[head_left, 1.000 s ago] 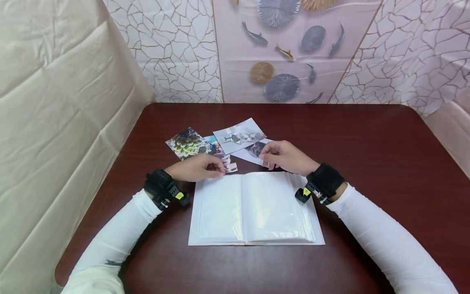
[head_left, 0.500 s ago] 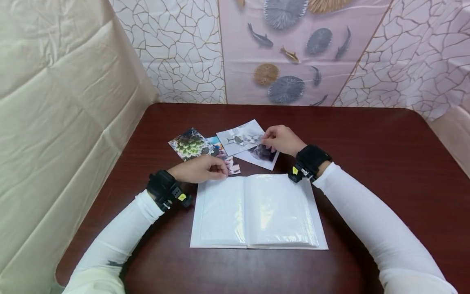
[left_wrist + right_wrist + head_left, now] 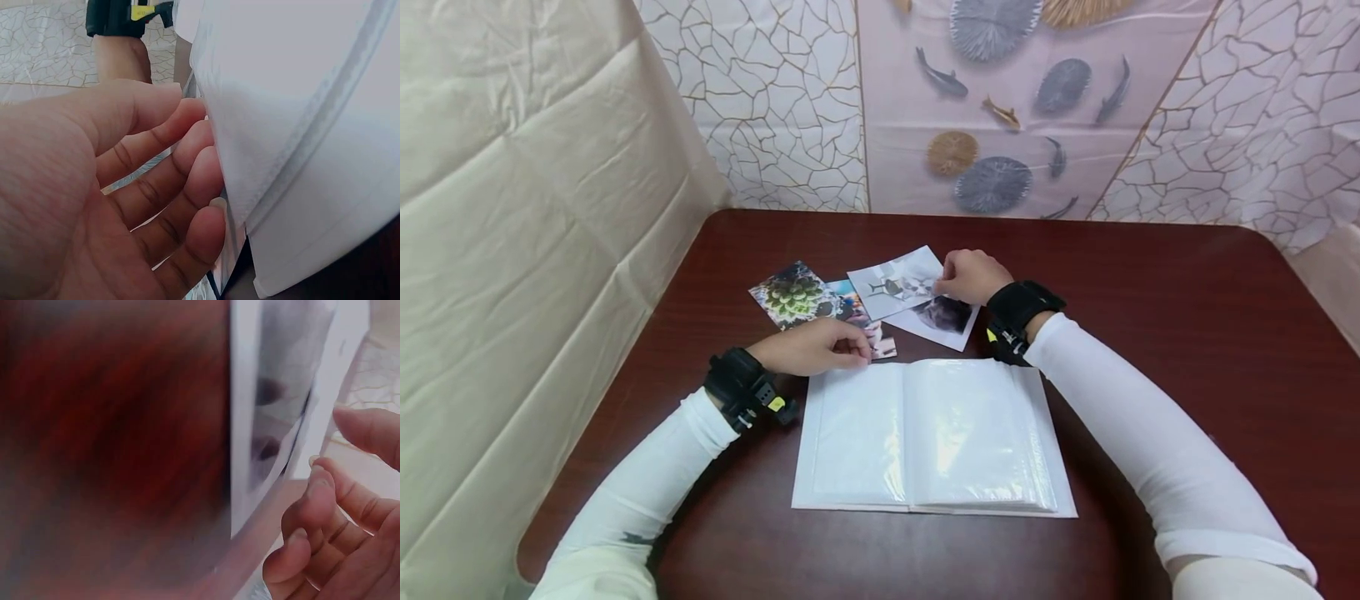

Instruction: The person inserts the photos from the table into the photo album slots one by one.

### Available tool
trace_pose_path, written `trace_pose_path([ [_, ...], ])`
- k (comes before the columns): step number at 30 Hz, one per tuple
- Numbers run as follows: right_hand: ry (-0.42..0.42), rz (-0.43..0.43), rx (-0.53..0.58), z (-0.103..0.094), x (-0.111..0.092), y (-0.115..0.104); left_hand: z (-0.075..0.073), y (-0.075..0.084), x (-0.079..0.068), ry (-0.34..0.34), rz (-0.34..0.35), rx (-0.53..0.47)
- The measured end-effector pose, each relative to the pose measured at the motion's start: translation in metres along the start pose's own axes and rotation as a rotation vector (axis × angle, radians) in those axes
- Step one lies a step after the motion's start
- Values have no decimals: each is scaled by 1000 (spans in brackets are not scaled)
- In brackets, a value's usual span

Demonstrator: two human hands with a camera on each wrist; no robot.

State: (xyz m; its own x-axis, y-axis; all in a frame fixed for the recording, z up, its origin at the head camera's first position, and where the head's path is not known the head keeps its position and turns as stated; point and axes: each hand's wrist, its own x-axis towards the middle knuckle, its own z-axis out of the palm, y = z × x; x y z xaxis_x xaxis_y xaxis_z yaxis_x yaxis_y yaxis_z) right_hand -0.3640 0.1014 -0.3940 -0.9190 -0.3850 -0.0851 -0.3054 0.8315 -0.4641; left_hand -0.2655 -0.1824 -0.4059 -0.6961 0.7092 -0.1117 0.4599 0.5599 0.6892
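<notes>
An open photo album [image 3: 857, 442] with clear-sleeved white pages lies in front of the person. The left hand [image 3: 811, 346] rests at its upper left edge, fingers loosely bent; in the left wrist view the fingertips [image 3: 206, 165] touch the pages' edge. Behind the album, the right hand [image 3: 976, 277] is at the right edge of a pale photo [image 3: 887, 279] with a glass pictured on it. In the right wrist view, thumb and index fingertip stand apart beside the photo's edge. Partly under that photo lies another with a dark grey picture [image 3: 947, 317].
A succulent photo [image 3: 793, 296] and a colourful photo [image 3: 846, 293], partly covered by the left hand, lie left in the overlapping group. The dark red table [image 3: 1112, 292] ends at a patterned backdrop [image 3: 1000, 108]. A cream cloth [image 3: 550, 208] hangs on the left.
The right hand has moved from the lower photo's near right part up and away to the top photo's right edge. The left hand stays at the album. The head view has shifted slightly.
</notes>
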Motion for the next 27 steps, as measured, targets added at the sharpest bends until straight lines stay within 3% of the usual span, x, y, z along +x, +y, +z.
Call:
trace_pose_path([
  [4, -31, 65, -94, -1, 10, 5, -1, 1, 0, -3, 2, -2],
  [12, -118, 172, -150, 1, 23, 7, -1, -1, 1, -13, 16, -21],
  [27, -138, 196, -94, 10, 33, 11, 0, -2, 1, -11, 6, -9],
])
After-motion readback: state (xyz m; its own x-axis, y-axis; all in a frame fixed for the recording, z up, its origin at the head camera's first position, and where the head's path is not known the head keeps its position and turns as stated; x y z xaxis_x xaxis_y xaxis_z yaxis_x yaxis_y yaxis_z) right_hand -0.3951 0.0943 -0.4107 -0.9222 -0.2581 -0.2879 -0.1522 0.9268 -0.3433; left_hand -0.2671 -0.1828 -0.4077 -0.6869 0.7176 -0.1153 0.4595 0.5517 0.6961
